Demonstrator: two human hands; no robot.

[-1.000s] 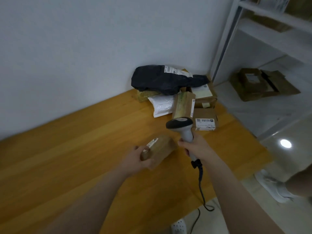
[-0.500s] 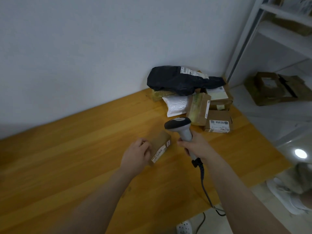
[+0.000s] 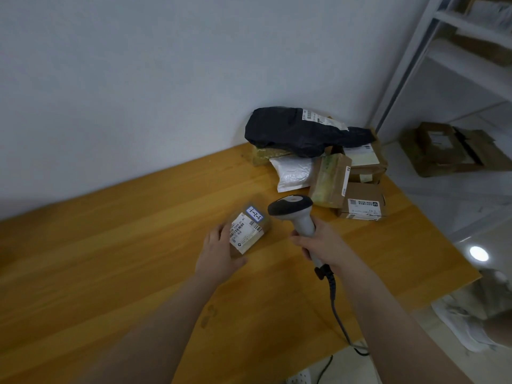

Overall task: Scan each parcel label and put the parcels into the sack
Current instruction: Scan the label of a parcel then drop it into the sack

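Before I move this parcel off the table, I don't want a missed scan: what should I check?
1. The label faces up on the small parcel: ok.
2. The left hand holds the parcel by its near end: ok.
3. The right hand grips the scanner handle: ok.
4. Scanner light on a barcode: not ok, the lit patch sits on the handwritten corner beside it.
5. Scan registered: cannot tell.
6. The sack ready: cannot tell, none in view.
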